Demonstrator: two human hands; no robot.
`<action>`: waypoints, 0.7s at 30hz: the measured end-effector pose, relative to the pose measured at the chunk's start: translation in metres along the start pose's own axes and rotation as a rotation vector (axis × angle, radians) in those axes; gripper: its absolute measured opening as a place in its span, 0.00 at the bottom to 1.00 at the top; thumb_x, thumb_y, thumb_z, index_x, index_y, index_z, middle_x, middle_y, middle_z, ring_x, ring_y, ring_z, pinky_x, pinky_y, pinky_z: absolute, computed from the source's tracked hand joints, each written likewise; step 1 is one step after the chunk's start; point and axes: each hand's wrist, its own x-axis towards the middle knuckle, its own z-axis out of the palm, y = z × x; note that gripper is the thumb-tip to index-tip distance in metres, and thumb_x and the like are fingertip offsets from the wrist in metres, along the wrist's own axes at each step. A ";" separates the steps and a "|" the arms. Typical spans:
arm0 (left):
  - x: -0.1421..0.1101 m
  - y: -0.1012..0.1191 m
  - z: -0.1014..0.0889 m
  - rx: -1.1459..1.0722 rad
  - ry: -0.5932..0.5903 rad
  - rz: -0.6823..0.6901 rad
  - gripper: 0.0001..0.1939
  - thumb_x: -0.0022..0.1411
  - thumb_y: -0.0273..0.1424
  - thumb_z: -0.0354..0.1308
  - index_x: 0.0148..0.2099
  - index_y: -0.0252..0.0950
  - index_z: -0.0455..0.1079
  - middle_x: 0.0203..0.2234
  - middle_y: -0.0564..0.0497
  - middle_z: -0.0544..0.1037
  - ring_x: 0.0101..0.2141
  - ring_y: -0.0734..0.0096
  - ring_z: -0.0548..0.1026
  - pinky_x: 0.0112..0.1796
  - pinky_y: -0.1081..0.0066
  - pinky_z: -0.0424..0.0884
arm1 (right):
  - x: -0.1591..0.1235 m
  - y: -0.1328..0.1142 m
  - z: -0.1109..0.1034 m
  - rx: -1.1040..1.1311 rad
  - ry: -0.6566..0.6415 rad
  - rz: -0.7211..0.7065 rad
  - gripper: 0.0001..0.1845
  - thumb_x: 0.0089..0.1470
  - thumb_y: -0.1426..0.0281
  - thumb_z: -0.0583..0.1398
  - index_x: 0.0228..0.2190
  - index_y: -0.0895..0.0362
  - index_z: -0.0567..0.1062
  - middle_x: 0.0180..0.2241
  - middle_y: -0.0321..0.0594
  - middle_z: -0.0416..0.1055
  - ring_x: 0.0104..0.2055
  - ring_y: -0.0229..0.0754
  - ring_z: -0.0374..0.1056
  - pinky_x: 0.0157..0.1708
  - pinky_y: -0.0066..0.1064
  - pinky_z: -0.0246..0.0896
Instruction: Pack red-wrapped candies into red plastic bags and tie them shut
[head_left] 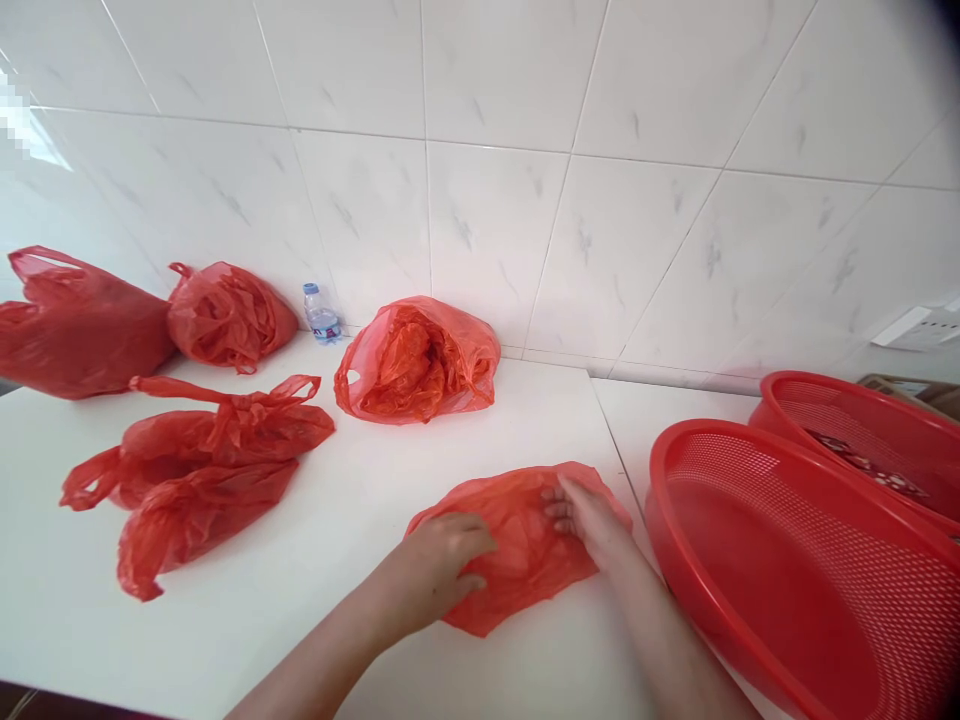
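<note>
A thin red plastic bag [517,530] lies crumpled on the white table in front of me. My left hand [450,562] is over its left side, fingers bent and apart, with nothing seen between them. On the bag's right part, my right hand [581,515] rests with fingers spread against the plastic. Farther back, against the wall, stands another red plastic bag [469,375], its mouth open toward me and crumpled red bags stuffed inside.
To the left lie two tied red bags [217,490]. Behind them are a large full bag [90,335], a rounded bag [225,315] and a small water bottle [324,318]. Red perforated baskets [750,570] stand at the right. A white tiled wall [495,220] closes off the back.
</note>
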 end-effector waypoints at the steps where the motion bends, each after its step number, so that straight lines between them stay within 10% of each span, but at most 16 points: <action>1: 0.004 0.002 -0.001 0.001 0.020 0.033 0.14 0.54 0.22 0.55 0.42 0.41 0.72 0.40 0.54 0.74 0.42 0.66 0.71 0.43 0.70 0.66 | -0.002 0.003 0.001 -0.084 0.022 -0.012 0.19 0.50 0.54 0.59 0.26 0.58 0.74 0.30 0.41 0.73 0.27 0.35 0.67 0.26 0.26 0.61; 9: 0.051 -0.021 0.005 0.259 0.057 -0.077 0.31 0.46 0.35 0.65 0.54 0.42 0.66 0.52 0.46 0.66 0.51 0.51 0.65 0.47 0.59 0.66 | -0.017 0.006 0.002 -0.455 0.016 -0.057 0.30 0.49 0.43 0.52 0.25 0.57 0.74 0.25 0.37 0.71 0.26 0.35 0.65 0.28 0.27 0.60; 15: 0.063 -0.046 -0.008 0.344 0.049 -0.087 0.36 0.43 0.30 0.66 0.58 0.45 0.63 0.50 0.47 0.68 0.54 0.53 0.62 0.51 0.59 0.64 | -0.049 -0.006 -0.009 -0.690 -0.297 -0.134 0.30 0.53 0.51 0.54 0.55 0.47 0.64 0.48 0.39 0.69 0.46 0.41 0.68 0.46 0.34 0.63; 21: 0.061 -0.043 -0.014 0.326 -0.045 -0.022 0.38 0.46 0.21 0.58 0.60 0.51 0.60 0.62 0.51 0.55 0.63 0.51 0.46 0.57 0.51 0.53 | -0.060 -0.019 0.008 -0.856 -0.247 -0.494 0.25 0.57 0.60 0.52 0.56 0.45 0.63 0.60 0.35 0.57 0.62 0.44 0.53 0.58 0.39 0.54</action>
